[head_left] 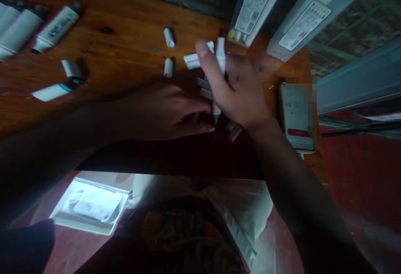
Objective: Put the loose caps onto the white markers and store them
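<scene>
In the head view, my right hand is closed around a white marker, which stands out beyond the thumb with a dark tip at its far end. The marker's lower end shows below the same hand, narrowing to a point. My left hand reaches in from the left, its thumb and forefinger apart beside that lower end. I see nothing held between them, though contact with the marker is unclear. Small caps lie between the hands. Under the right wrist are more caps, one with a red end.
Loose caps and white pieces lie beyond my hands on the wooden table. Several thick markers are at left. Two clear cases stand at back right. A phone lies near the right edge; an open white box sits below.
</scene>
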Motion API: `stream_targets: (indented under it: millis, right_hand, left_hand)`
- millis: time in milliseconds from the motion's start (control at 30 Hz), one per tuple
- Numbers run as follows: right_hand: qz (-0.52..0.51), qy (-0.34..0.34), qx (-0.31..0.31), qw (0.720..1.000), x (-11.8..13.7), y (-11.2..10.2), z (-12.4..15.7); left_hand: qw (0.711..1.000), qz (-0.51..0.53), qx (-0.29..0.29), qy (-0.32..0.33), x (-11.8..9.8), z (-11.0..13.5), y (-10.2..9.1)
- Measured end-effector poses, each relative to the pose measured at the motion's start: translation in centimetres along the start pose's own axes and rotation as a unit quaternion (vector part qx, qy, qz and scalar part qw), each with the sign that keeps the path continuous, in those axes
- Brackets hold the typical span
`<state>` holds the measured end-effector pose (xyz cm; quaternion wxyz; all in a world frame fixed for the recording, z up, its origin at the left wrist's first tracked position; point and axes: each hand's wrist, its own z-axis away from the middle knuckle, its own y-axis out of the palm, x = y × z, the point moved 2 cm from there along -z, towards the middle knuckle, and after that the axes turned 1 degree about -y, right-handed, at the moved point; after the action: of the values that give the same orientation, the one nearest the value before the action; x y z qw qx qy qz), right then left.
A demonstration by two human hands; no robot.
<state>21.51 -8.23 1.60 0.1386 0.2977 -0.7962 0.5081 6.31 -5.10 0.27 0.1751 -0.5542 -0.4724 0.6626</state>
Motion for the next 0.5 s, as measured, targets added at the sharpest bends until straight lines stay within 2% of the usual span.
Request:
stream_targets:
  millis: [67, 167, 300, 400, 500]
  right_hand:
    - [-0.052, 0.036, -0.059, 0.996, -0.19, -0.28, -0.20]
    - [-0.128, 0.087, -0.107, 0.982, -0.39, -0.52, -0.41]
    - [-0.225, 0.112, -0.103, 0.962, -0.14, -0.44, -0.47]
    - [-0.270, 0.132, -0.086, 0.950, -0.04, -0.10, -0.35]
    - [-0.282, 0.136, -0.087, 0.946, -0.32, 0.07, -0.32]
  left_hand:
    - [0.999, 0.034, 0.016, 0.032, -0.54, -0.16, -0.08]
    - [0.993, 0.101, -0.037, 0.041, -1.02, -0.35, -0.20]
    - [0.975, 0.204, -0.087, 0.017, -1.00, -0.64, 0.26]
    - [0.947, 0.305, -0.100, 0.025, -0.88, -0.86, 0.60]
    - [0.925, 0.363, -0.105, 0.029, -0.76, -0.96, 0.75]
